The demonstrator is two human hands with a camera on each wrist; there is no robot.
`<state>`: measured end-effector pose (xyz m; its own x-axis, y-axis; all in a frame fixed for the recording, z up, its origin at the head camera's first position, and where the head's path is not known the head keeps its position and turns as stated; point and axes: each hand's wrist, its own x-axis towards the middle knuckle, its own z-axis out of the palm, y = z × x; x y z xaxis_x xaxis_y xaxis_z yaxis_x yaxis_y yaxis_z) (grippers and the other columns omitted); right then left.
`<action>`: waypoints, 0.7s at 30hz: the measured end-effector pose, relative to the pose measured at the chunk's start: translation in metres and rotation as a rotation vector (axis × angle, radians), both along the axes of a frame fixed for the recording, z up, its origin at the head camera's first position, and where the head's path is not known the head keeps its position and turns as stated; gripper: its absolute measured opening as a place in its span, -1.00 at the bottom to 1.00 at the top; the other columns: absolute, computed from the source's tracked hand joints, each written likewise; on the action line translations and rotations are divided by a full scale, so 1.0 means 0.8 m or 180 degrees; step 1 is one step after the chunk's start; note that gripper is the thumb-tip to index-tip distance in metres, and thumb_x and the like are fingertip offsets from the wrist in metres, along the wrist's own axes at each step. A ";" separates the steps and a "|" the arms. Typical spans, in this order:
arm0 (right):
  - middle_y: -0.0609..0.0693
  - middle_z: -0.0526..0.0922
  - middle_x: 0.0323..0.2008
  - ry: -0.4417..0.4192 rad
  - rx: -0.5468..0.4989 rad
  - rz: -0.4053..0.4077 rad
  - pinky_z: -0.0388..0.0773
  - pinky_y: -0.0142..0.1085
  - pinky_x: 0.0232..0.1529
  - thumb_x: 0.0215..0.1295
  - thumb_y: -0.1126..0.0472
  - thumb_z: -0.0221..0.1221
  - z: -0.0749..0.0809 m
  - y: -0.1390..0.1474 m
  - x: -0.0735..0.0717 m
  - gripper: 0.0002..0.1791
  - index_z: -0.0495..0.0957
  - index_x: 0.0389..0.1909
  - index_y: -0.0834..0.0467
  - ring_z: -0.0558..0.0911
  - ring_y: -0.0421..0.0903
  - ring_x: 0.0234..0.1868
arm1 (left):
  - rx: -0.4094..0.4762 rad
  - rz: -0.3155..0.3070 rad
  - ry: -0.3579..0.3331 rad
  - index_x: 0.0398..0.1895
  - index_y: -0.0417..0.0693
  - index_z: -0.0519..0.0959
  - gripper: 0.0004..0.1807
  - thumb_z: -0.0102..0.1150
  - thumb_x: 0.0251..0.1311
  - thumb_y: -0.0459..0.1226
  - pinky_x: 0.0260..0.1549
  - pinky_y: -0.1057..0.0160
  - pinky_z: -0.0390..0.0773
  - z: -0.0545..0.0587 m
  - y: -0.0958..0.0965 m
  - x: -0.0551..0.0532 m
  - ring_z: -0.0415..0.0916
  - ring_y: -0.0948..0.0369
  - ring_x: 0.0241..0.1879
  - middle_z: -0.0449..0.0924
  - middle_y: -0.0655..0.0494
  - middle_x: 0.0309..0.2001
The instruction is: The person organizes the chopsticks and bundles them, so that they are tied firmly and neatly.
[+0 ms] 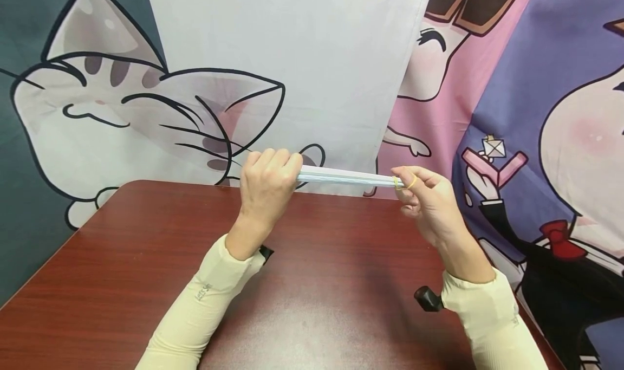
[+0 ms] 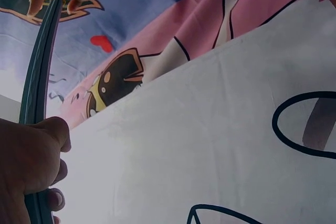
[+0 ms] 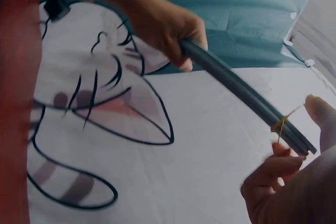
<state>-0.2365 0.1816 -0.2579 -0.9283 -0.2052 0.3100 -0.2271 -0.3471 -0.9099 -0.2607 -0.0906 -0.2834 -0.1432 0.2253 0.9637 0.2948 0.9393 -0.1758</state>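
A long, thin, pale-blue bundle [image 1: 346,176], like a rolled or folded sheet, is held level above the far edge of the table. My left hand [image 1: 268,188] grips one end with the fingers curled round it. Around the other end runs a yellow rubber band [image 3: 281,124], part of it stretched out toward my thumb. My right hand [image 1: 434,207] holds the stretched band between thumb and fingers, right at the bundle's tip. In the left wrist view, the bundle [image 2: 41,66] rises from the left fist toward the right fingers.
The brown wooden table [image 1: 312,283] spreads below both hands. Behind it hangs a cloth backdrop [image 1: 302,61] with cartoon animals, close to the table's far edge. A small black device [image 1: 429,298] sits at the right wrist.
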 end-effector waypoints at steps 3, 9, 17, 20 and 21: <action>-0.12 0.45 -0.60 0.0078 0.0454 -0.0094 -0.02 -0.35 -0.65 0.35 0.37 0.15 0.007 -0.001 -0.004 -0.82 0.71 -0.33 0.11 0.20 -0.23 -0.62 | -0.0073 -0.0018 0.0020 -0.71 -0.04 0.29 -0.62 -0.05 0.25 -0.50 -0.59 0.17 0.22 0.000 0.001 0.001 0.25 0.09 -0.65 0.24 0.09 -0.69; -0.17 0.54 -0.62 0.0361 0.1065 -0.0190 0.21 -0.41 -0.66 0.23 0.45 0.20 0.011 0.001 -0.015 -0.78 0.73 -0.33 0.09 0.32 -0.26 -0.66 | -0.0162 -0.0030 -0.0022 -0.70 -0.04 0.29 -0.62 -0.06 0.29 -0.48 -0.58 0.17 0.22 0.000 0.000 0.003 0.26 0.08 -0.64 0.25 0.09 -0.68; -0.18 0.69 -0.36 0.0785 0.1839 -0.0473 0.52 -0.45 -0.43 0.11 0.36 0.39 0.025 0.002 -0.017 -0.78 0.76 -0.23 0.04 0.57 -0.24 -0.42 | -0.0133 0.0009 -0.0117 -0.70 -0.06 0.30 -0.64 -0.04 0.27 -0.47 -0.60 0.16 0.20 -0.001 -0.005 0.000 0.26 0.07 -0.66 0.24 0.08 -0.69; -0.11 0.72 -0.22 0.1047 0.2106 -0.0494 0.58 -0.41 -0.36 0.04 0.37 0.43 0.029 0.002 -0.019 -0.77 0.75 -0.23 0.13 0.64 -0.17 -0.32 | -0.0136 0.0029 -0.0132 -0.70 -0.06 0.30 -0.64 -0.06 0.26 -0.49 -0.61 0.16 0.19 -0.002 -0.005 -0.002 0.25 0.07 -0.66 0.24 0.08 -0.69; -0.08 0.70 -0.20 0.1162 0.2183 -0.0506 0.59 -0.41 -0.31 0.01 0.38 0.45 0.029 0.001 -0.019 -0.75 0.75 -0.23 0.17 0.63 -0.15 -0.27 | -0.0138 0.0026 -0.0135 -0.70 -0.06 0.30 -0.64 -0.07 0.25 -0.50 -0.61 0.16 0.19 -0.002 -0.004 -0.002 0.25 0.07 -0.66 0.24 0.07 -0.69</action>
<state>-0.2515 0.1824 -0.2348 -0.8266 -0.3341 0.4529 -0.5522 0.3258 -0.7674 -0.2624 -0.0942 -0.2854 -0.1857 0.2653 0.9461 0.2952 0.9334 -0.2038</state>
